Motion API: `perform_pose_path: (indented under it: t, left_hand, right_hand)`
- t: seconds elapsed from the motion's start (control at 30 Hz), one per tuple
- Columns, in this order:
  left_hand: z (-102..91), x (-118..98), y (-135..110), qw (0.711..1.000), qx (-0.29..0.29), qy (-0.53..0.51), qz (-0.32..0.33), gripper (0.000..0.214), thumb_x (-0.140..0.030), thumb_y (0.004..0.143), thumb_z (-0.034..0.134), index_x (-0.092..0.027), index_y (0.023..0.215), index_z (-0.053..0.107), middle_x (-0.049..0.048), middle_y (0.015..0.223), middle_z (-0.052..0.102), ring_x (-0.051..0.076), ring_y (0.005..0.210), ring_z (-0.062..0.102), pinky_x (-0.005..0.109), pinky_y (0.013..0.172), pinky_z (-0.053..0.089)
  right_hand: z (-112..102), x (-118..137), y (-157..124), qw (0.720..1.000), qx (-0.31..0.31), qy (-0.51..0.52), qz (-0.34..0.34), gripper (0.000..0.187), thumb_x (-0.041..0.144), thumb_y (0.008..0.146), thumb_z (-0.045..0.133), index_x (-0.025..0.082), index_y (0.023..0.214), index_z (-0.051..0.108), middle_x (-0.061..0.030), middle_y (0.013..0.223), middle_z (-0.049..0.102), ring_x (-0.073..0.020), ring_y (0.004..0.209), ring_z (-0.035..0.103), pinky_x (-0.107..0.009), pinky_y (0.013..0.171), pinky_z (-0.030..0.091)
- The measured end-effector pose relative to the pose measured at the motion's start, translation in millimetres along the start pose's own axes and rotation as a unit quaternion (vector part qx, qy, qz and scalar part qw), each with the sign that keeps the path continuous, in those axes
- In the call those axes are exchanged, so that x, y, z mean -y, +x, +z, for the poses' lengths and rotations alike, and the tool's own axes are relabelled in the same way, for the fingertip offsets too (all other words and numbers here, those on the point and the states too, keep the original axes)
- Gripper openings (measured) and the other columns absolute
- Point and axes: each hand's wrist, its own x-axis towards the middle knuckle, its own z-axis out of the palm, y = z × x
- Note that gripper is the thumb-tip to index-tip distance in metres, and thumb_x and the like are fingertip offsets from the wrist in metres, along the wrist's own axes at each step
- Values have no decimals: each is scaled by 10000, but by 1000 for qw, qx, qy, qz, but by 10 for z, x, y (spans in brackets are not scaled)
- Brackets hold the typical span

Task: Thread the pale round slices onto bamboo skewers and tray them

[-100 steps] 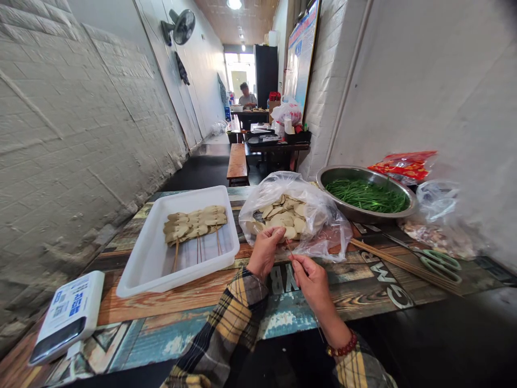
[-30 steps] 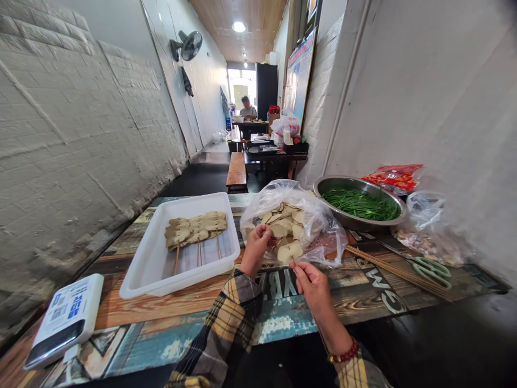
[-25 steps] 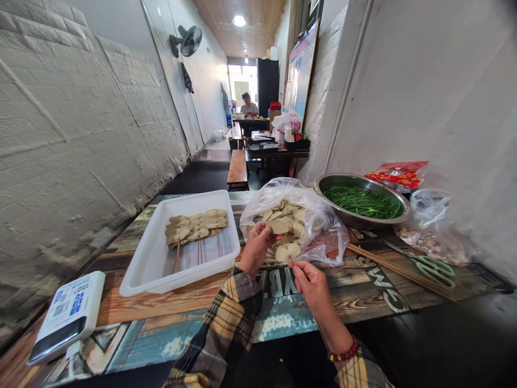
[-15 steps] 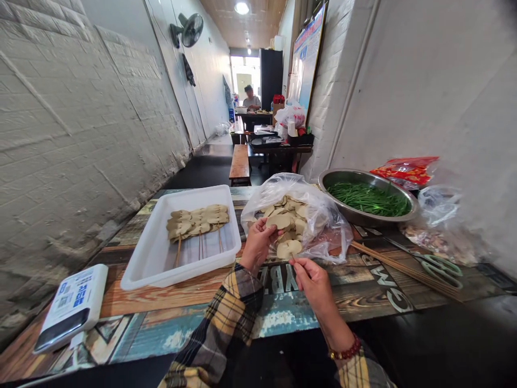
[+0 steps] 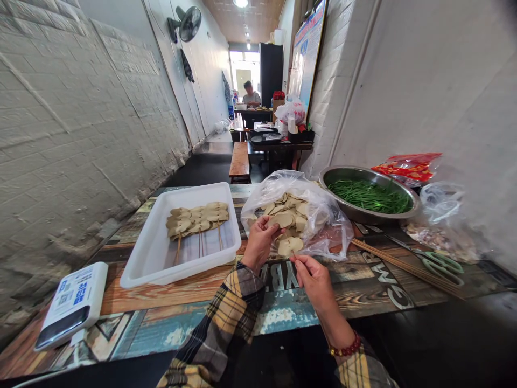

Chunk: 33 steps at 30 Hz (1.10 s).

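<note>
My left hand (image 5: 260, 242) is closed on a thin beige oval slice (image 5: 281, 219), pinching its left edge. Between thumb and fingers of my right hand (image 5: 317, 280) is a thin wooden skewer (image 5: 294, 255); a round beige slice (image 5: 290, 246) is threaded at its upper end. Both hands are just in front of a clear plastic bag (image 5: 329, 229) that lies open with a heap of such slices (image 5: 288, 203) inside. On the left, a white plastic tray (image 5: 141, 264) holds several skewers (image 5: 197, 218) loaded with overlapping slices.
A steel bowl (image 5: 375, 217) of green chives stands at the back right. Bare wooden skewers (image 5: 404, 265) and green-handled scissors (image 5: 440, 262) lie right of my hands. A white payment box (image 5: 72, 304) sits front left. A person (image 5: 251, 97) sits far back.
The held slice and the skewered slice have come slightly closer together. Both hands keep their grip; the view has tilted down a little.
</note>
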Motion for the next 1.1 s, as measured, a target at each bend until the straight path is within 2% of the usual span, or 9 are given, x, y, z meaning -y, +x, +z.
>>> perform_pose_path:
  t: [0.5, 0.87, 1.1]
  left_hand:
    - [16, 54, 5, 999, -14, 44, 20, 337, -248, 591, 777, -176, 791, 515, -33, 836, 609, 87, 678, 610, 245, 682, 523]
    - [40, 38, -13, 996, 2, 87, 19, 301, -258, 605, 768, -172, 777, 536, -28, 785, 621, 94, 657, 606, 236, 674, 502]
    - [55, 59, -35, 997, 21, 68, 6, 295, -238, 607, 772, -172, 779, 542, -36, 764, 622, 102, 657, 619, 249, 700, 501]
  right_hand:
    - [12, -2, 20, 999, -8, -33, -5, 376, 480, 828, 580, 129, 890, 699, 81, 426, 428, -91, 383, 399, -206, 402, 313]
    - [21, -9, 34, 999, -19, -38, -5, 346, 459, 833, 580, 132, 878, 683, 80, 434, 435, -89, 374, 411, -203, 399, 312]
    - [21, 13, 52, 997, -33, -59, -25, 332, 440, 844, 564, 127, 855, 674, 75, 432, 436, -92, 370, 408, -206, 404, 302]
